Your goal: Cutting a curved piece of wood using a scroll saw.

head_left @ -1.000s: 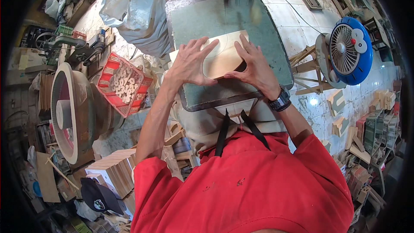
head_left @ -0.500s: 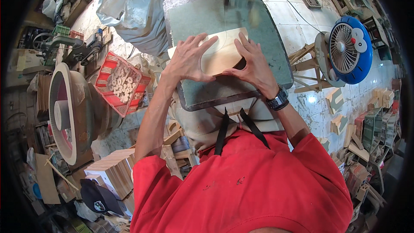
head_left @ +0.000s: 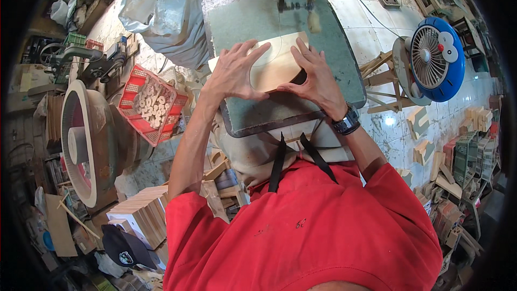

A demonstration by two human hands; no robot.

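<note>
A pale wooden board point(head_left: 272, 67) with a thin curved line on its face lies on the greenish machine table point(head_left: 258, 16) in front of me. My left hand point(head_left: 236, 73) grips the board's left part, fingers over the top and thumb along the near edge. My right hand point(head_left: 316, 78) holds the right end, its thumb by a dark notch at the near edge. A thin upright blade or wire point(head_left: 280, 24) meets the board's far side. Above it hangs the machine's arm fitting point(head_left: 296, 5), with pale blocks at its ends.
Left of the table stand a bulging clear plastic bag point(head_left: 161, 19), a red basket point(head_left: 129, 94) of small wooden pieces and a large round machine wheel point(head_left: 81, 143). Stacked boards point(head_left: 142, 215) and a cap point(head_left: 124, 245) lie lower left. A blue fan point(head_left: 439, 59) is at right.
The arm fitting above the table, smeared before, now shows more clearly. Both hands keep their hold, and the board has barely shifted.
</note>
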